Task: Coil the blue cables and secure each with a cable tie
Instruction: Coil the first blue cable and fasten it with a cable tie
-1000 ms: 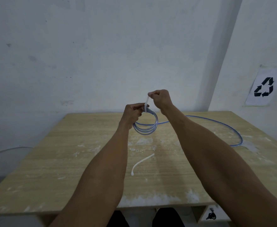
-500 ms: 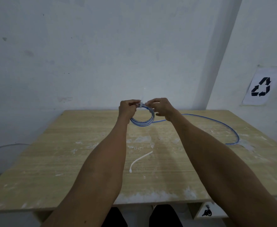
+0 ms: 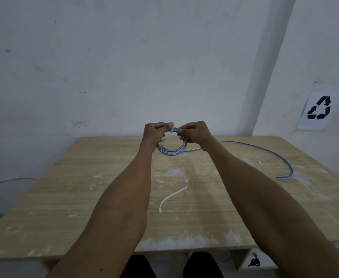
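Observation:
A coiled blue cable (image 3: 170, 151) hangs in the air above the far side of the wooden table (image 3: 84, 189). My left hand (image 3: 154, 133) grips the coil's top left. My right hand (image 3: 194, 132) grips its top right. Between the two hands a white cable tie (image 3: 173, 129) wraps the top of the coil. A second blue cable (image 3: 264, 150) lies loose in a long arc on the table's right side. One spare white cable tie (image 3: 171, 197) lies on the table in the middle, between my forearms.
The table top carries white stains and scuffs. A white wall stands just behind it, with a recycling sign (image 3: 319, 108) on the right wall. A drawer with keys (image 3: 253, 261) sits under the table's front right edge. A grey wire (image 3: 4, 181) trails at the left.
My right hand has come down from pulling the tie's tail upward and now holds the coil itself. Both hands sit level at the coil's top, and the tie's tail no longer sticks up.

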### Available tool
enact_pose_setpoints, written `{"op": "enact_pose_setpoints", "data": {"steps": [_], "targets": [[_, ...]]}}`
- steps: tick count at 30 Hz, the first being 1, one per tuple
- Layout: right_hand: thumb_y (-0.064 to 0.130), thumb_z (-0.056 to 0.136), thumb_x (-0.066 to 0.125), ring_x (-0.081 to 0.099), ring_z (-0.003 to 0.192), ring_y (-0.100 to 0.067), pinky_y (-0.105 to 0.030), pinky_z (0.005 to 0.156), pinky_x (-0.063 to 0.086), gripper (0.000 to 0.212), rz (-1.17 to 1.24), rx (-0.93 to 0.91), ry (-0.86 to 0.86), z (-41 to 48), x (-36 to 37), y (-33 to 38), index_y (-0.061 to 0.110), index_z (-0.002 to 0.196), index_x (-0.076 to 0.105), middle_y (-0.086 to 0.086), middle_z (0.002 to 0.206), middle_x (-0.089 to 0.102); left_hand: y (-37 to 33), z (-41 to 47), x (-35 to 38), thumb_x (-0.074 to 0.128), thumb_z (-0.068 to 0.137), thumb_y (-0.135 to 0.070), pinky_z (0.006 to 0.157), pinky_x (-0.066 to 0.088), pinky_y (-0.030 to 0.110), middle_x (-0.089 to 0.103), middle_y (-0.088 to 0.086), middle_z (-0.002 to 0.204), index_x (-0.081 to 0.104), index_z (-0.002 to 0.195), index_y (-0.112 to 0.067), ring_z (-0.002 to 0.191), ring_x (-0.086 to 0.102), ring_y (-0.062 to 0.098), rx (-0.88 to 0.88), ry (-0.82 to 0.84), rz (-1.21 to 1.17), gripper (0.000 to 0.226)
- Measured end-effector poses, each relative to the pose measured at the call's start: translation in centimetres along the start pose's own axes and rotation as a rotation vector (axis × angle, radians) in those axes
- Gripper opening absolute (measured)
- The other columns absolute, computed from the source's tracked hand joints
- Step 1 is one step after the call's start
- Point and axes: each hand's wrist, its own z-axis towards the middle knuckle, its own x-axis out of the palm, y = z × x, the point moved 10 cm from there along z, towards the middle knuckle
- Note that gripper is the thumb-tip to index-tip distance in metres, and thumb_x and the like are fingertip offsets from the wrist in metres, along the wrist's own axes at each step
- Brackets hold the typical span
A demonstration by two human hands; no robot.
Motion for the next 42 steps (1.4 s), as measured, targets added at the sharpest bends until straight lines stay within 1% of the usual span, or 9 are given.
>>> {"op": "enact_pose_setpoints", "data": {"steps": [7,11,14,17,29,32,35,39,42], "targets": [[0.021,0.085,0.077,0.068,0.084,-0.017,-0.033,0.076,0.055,0.01,-0.106,-0.015,-0.059,0.6,-0.5,0.1,0.015,0.093,0.08,-0.002,0.089,0.076,0.1,-0.6,0.3,0.078,0.088,-0.023,0.043,0.03,0.02,0.07,0.008,0.083,0.078,0.105,-0.004,0.041,0.033,0.007,-0.024,0.017,-0.076,0.026],[0.042,0.087,0.073,0.066,0.103,-0.015,-0.035,0.09,0.053,0.031,-0.015,-0.065,-0.132,0.7,-1.0,1.6,0.013,0.096,0.08,0.001,0.1,0.076,0.0,-1.0,0.9,0.075,0.09,-0.019,0.044,0.029,0.022,0.074,0.007,0.083,0.079,0.102,-0.005,0.042,0.032,0.008,-0.018,0.059,-0.071,0.019],[0.034,0.091,0.074,0.064,0.098,-0.015,-0.028,0.084,0.048,0.033,-0.031,-0.059,-0.088,1.3,-0.2,2.6,0.003,0.101,0.078,-0.005,0.099,0.073,0.1,-1.4,1.6,0.076,0.09,-0.018,0.046,0.026,0.023,0.073,0.01,0.083,0.079,0.103,-0.006,0.045,0.03,0.009,-0.01,0.114,-0.071,0.018],[0.024,0.086,0.08,0.068,0.106,-0.017,-0.034,0.097,0.051,0.024,-0.058,-0.06,-0.056,1.8,0.6,2.8,0.004,0.099,0.079,-0.008,0.105,0.076,-0.1,-1.7,1.8,0.077,0.089,-0.021,0.046,0.025,0.024,0.071,0.011,0.084,0.08,0.103,-0.007,0.052,0.029,0.012,0.0,0.134,-0.068,0.02],[0.02,0.085,0.08,0.065,0.096,-0.01,-0.023,0.089,0.046,0.019,0.086,-0.027,-0.275,1.7,-0.3,3.6,0.009,0.1,0.08,-0.004,0.104,0.078,0.1,-1.8,0.9,0.077,0.088,-0.029,0.048,0.029,0.02,0.072,0.009,0.085,0.081,0.094,-0.005,0.052,0.035,0.011,0.069,0.135,-0.075,0.025],[0.031,0.09,0.075,0.064,0.082,-0.007,-0.03,0.084,0.051,0.022,0.063,-0.041,-0.196,1.4,0.3,3.2,0.012,0.101,0.079,0.001,0.096,0.077,0.1,-1.1,-0.4,0.077,0.088,-0.024,0.058,0.042,0.014,0.076,0.002,0.086,0.081,0.098,-0.005,0.059,0.059,-0.006,0.095,0.019,-0.044,0.021],[0.046,0.087,0.075,0.069,0.087,-0.019,-0.037,0.08,0.056,0.037,-0.028,0.09,0.031,0.3,1.5,1.1,0.015,0.108,0.075,-0.005,0.103,0.076,0.5,-0.4,-2.1,0.079,0.087,-0.025,0.061,0.043,0.017,0.074,-0.004,0.079,0.081,0.099,-0.008,0.056,0.056,-0.006,0.079,-0.108,-0.102,0.021],[0.033,0.096,0.068,0.075,0.086,-0.026,-0.035,0.078,0.06,0.028,0.071,0.108,0.184,-0.8,2.3,-0.4,0.013,0.115,0.073,-0.017,0.099,0.077,0.8,-0.3,-2.0,0.077,0.088,-0.026,0.056,0.04,0.024,0.068,0.0,0.078,0.081,0.1,-0.011,0.061,0.047,0.01,0.049,-0.101,-0.142,0.019],[0.021,0.095,0.071,0.072,0.077,-0.023,-0.035,0.078,0.06,0.023,0.148,0.06,0.148,-0.5,2.0,-0.4,0.006,0.112,0.074,-0.021,0.096,0.076,0.6,-0.7,-1.3,0.074,0.09,-0.02,0.055,0.042,0.018,0.07,-0.012,0.075,0.079,0.108,-0.01,0.061,0.054,0.001,0.05,-0.039,-0.135,0.02]]}}
